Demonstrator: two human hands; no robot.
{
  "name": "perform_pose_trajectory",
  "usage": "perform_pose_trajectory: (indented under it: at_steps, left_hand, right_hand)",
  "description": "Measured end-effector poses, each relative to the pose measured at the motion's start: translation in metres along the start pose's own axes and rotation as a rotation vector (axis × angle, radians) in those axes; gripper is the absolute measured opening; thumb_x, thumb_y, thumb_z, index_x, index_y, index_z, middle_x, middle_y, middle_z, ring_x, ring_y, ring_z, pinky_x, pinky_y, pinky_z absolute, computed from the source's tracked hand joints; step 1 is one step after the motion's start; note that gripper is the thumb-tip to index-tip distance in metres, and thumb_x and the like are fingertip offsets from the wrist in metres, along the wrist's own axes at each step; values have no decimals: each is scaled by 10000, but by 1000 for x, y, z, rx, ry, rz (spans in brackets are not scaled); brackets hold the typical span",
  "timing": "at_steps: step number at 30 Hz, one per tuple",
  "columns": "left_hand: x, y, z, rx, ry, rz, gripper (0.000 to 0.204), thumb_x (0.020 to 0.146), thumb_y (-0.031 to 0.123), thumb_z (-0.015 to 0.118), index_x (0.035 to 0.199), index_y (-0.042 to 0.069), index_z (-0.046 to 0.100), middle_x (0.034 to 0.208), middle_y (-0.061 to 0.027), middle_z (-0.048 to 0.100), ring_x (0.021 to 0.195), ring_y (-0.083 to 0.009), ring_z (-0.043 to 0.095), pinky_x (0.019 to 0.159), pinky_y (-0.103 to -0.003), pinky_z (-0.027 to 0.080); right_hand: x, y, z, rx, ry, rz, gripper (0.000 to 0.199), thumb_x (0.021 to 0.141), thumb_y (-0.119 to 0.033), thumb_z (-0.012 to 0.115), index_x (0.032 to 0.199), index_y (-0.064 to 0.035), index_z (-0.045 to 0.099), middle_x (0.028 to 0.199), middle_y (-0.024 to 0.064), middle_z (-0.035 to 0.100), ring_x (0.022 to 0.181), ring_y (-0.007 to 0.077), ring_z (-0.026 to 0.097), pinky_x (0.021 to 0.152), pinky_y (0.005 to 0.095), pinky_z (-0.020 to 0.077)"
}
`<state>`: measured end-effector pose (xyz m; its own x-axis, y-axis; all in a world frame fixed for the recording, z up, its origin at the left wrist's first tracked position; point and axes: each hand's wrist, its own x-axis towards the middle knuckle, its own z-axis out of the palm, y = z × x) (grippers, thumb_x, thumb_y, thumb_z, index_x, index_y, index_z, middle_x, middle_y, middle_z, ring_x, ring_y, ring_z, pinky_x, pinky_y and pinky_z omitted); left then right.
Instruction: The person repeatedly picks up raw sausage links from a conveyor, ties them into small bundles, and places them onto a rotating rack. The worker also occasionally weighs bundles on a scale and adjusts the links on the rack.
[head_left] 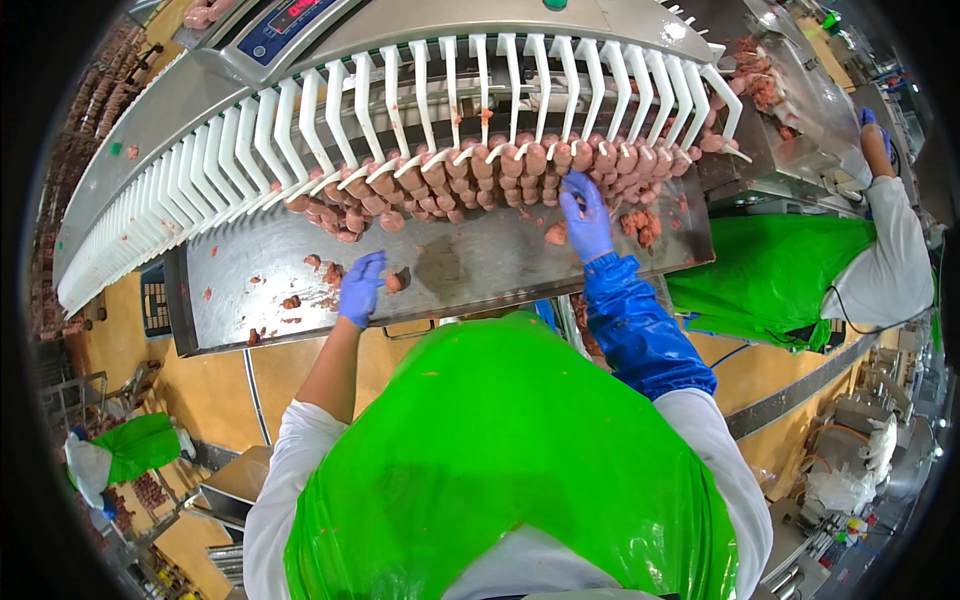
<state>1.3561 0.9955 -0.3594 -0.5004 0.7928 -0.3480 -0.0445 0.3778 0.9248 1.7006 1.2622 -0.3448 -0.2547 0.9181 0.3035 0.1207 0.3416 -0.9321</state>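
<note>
left hand (360,287) pinches a meat scrap (395,282) on the steel desk (480,265). right hand (587,222), grip released, touches sausage links (520,165) at 12 o'clock. most links hung; scraps still loose at 9.

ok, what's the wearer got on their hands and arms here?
Both hands wear thin blue disposable gloves: left hand, right hand. The right forearm has a shiny blue oversleeve, gathered with elastic near the elbow, over a white sleeve. The left forearm is bare from glove to a white short sleeve. A bright green plastic apron covers the torso.
</note>
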Motion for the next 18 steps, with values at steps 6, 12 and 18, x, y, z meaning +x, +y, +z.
perform_pose_trajectory:
  at_steps: [6,12,18]
  left_hand:
    - [-9,105,149,4,-299,239,307,1003,215,572,1240,31,639,1175,-76,665,1035,-172,645,876,-325,538]
    - [29,164,239,-188,-271,100,368,1032,256,513,1281,-4,588,1194,-94,666,1070,-197,655,925,-346,526]
    - [63,175,285,-511,-361,-42,256,991,265,604,1160,82,665,987,-5,674,884,-105,637,769,-251,510]
  right_hand:
    - [32,-13,9,325,-426,336,371,919,-133,643,1256,-13,549,1058,69,649,948,150,619,851,301,514]
    - [17,-30,-22,408,-609,329,276,909,-105,639,1158,-4,575,1025,26,620,930,109,575,853,284,492]
    - [22,-10,-36,670,-479,490,292,944,-194,644,1165,-18,568,884,26,624,806,116,596,749,285,511]
